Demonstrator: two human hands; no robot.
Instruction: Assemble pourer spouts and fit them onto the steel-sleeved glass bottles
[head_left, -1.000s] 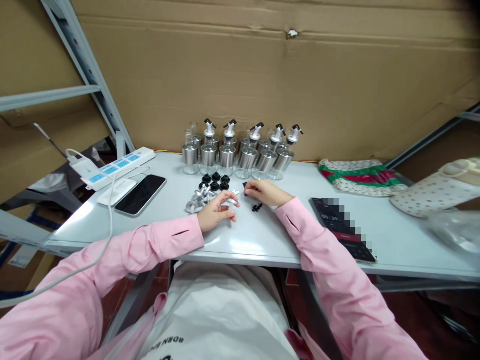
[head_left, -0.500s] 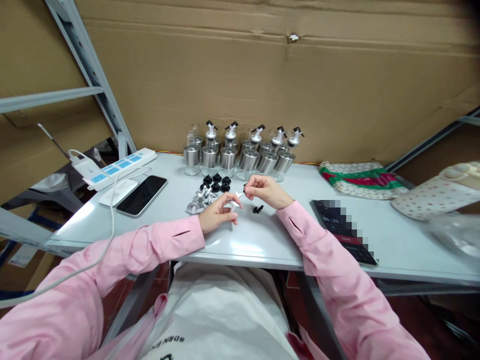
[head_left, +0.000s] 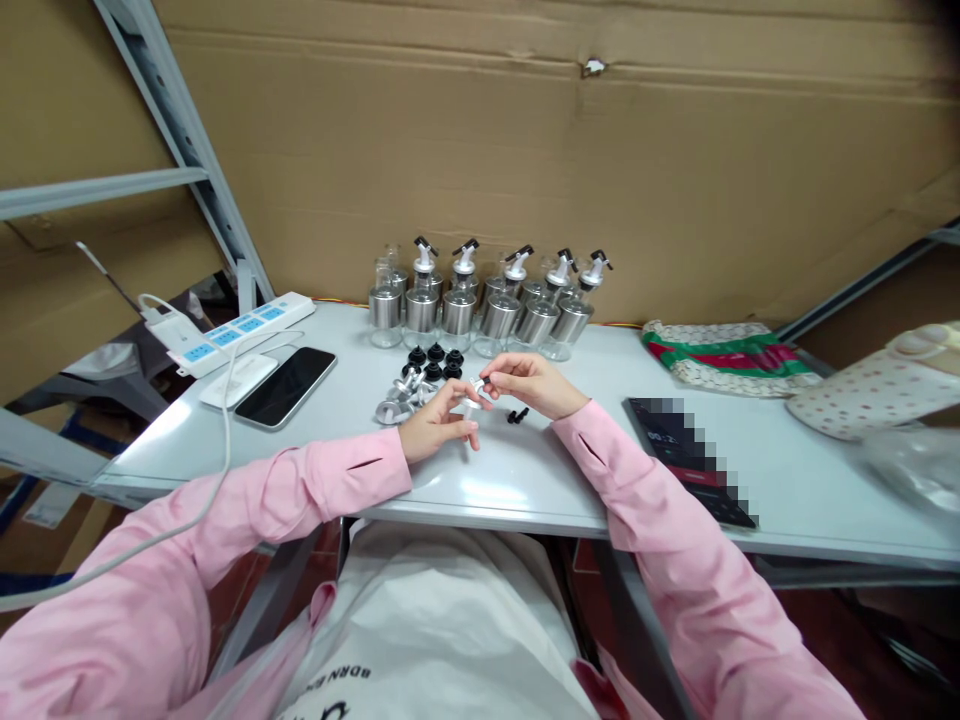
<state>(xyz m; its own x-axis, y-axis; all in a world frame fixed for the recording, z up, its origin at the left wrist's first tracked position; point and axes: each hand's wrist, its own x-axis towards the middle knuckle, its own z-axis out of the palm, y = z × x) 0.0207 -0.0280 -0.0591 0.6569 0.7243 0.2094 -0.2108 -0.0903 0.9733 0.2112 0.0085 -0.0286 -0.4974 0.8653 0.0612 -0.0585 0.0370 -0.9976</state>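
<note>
My left hand (head_left: 441,421) is closed around a silver-white pourer spout (head_left: 471,404), its nozzle tilted up to the right. In a pinch, my right hand (head_left: 534,384) holds a small black cap (head_left: 486,380) against the tip of that nozzle; the fingers partly cover it. Several more small black caps (head_left: 517,415) lie on the table just below my right hand. Left of my left hand is a pile of loose silver spouts (head_left: 397,402). Behind it sit several black ribbed stoppers (head_left: 435,358).
Glass bottles with steel sleeves (head_left: 459,310) stand in rows at the back, several topped with spouts. A phone (head_left: 286,388) and a power strip (head_left: 240,335) lie left. On the right are a dark timer screen (head_left: 675,450), a patterned cloth (head_left: 720,358) and a dotted container (head_left: 862,395).
My right hand has brought the black cap left to the spout's nozzle, closing the small gap between them. My left hand still holds the spout in about the same place.
</note>
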